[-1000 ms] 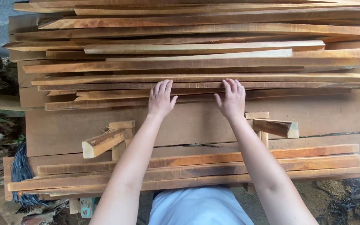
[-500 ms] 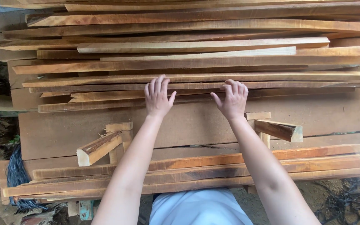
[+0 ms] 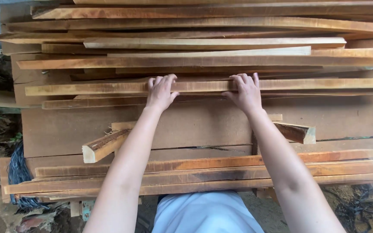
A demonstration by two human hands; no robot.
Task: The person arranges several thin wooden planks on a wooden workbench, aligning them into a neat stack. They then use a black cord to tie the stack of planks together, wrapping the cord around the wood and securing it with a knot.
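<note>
Here, both hands rest on one long wooden slat lying at the near edge of a big stack of slats; that stack holds well over ten strips, too overlapped to count exactly. The left hand lies flat with its fingers loosely spread and curled over the slat's far edge, thumb out to the side. The right hand does the same, fingers hooked over the same slat; neither is closed into a fist. Below them a broad brown board serves as the surface. Two short angled wooden blocks sit on it. Nearer the person lie three long reddish slats, side by side.
</note>
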